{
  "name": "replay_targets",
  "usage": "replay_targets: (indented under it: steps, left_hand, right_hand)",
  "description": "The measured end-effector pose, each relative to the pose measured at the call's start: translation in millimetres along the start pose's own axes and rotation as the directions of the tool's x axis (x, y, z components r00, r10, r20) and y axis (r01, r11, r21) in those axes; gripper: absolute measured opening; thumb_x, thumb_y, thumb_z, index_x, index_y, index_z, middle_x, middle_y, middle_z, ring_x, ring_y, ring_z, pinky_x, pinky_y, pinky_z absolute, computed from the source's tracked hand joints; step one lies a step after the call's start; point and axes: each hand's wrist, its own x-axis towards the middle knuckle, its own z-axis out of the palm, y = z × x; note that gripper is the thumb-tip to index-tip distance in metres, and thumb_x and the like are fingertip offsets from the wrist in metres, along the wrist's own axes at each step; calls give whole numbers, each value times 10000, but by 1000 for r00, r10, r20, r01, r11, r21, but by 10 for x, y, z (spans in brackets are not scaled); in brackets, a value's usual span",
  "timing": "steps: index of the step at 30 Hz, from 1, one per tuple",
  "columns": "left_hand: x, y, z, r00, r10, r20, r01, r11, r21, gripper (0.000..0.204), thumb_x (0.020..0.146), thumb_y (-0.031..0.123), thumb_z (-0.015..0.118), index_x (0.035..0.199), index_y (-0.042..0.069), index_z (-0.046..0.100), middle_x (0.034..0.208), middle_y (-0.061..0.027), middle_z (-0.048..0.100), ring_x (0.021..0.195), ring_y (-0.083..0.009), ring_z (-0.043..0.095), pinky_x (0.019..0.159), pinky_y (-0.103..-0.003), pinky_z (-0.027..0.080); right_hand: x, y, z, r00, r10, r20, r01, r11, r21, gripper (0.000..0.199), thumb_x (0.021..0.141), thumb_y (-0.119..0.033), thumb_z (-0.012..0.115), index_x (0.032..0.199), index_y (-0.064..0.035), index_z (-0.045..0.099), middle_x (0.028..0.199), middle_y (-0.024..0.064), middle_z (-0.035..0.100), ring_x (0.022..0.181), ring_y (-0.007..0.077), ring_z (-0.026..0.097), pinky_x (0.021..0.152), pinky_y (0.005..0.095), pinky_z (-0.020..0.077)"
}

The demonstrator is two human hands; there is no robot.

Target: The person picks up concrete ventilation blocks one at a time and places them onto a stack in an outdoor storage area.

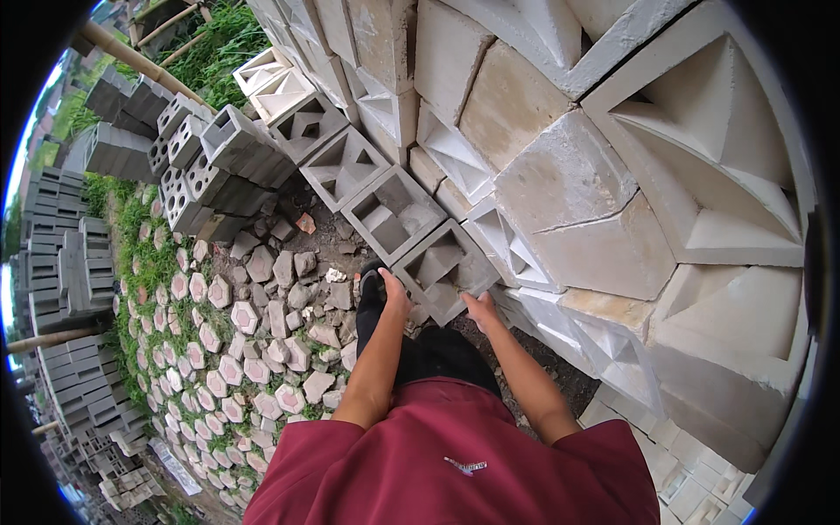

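Observation:
A square grey concrete ventilation block (pixel 426 305) with an angular recessed face lies at the near end of a row of similar blocks. My left hand (pixel 395 290) is closed at its left corner, the fingertips partly hidden by the block's edge. On its near right side, my right hand (pixel 479 308) grips the edge with the thumb toward the face. Just beyond sits another grey vent block (pixel 394 213), touching or nearly touching the one between my hands. A further vent block (pixel 345 168) continues the row along the pale stack.
To the right rises a high stack of pale cast blocks (pixel 569 179). Perforated grey blocks (pixel 206 175) are piled at the far left. Broken stones (pixel 284 269) and hexagonal pavers (pixel 247 318) cover the ground on the left, beside my shoe (pixel 371 284). More grey blocks (pixel 83 262) stand farther left.

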Motion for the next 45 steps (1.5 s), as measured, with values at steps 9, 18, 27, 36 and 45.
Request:
replay_targets:
  steps: [9,18,27,36,45]
  left_hand:
    - [-1771,598,-541,949,232,212,-252,965,72,548,978,437,347,1320,18,432,1295,-121,528,1197,-216,488,976,-398,371]
    - [-2309,290,-1357,899,354,258,-427,839,336,345,999,288,403,1178,33,551,1092,-63,624,996,-135,565,842,-283,436]
    - [-2378,328,-2704,933,348,-93,-332,932,146,357,994,290,401,1162,12,549,1083,-94,627,1006,-159,585,863,-303,437]
    - [-2615,552,-4247,872,244,-424,-371,894,-249,364,993,300,407,1144,0,549,1088,-137,625,990,-196,604,865,-317,462]
    - [-3179,974,-5512,820,181,-543,-474,747,-467,394,986,333,415,1156,6,553,1090,-134,635,989,-196,606,854,-319,457]
  right_hand:
    - [-693,-157,361,505,-859,-86,637,438,-634,570,868,-262,616,1291,67,420,1264,261,504,1176,332,505,1002,385,387]
    - [-1485,-408,959,644,-683,345,751,477,-457,179,842,-118,673,736,-3,586,653,66,594,606,100,555,569,266,445]
    - [-988,153,2006,728,-547,412,679,496,-542,189,862,-73,622,1020,16,568,945,87,594,759,133,589,669,266,485]
    - [-1258,858,3891,691,-217,690,721,281,-634,257,868,-65,611,1101,29,558,896,93,634,781,130,609,723,270,512]
    - [-2151,1508,5849,477,77,875,871,92,-483,245,864,-71,612,1080,33,563,849,115,635,746,167,628,691,285,510]
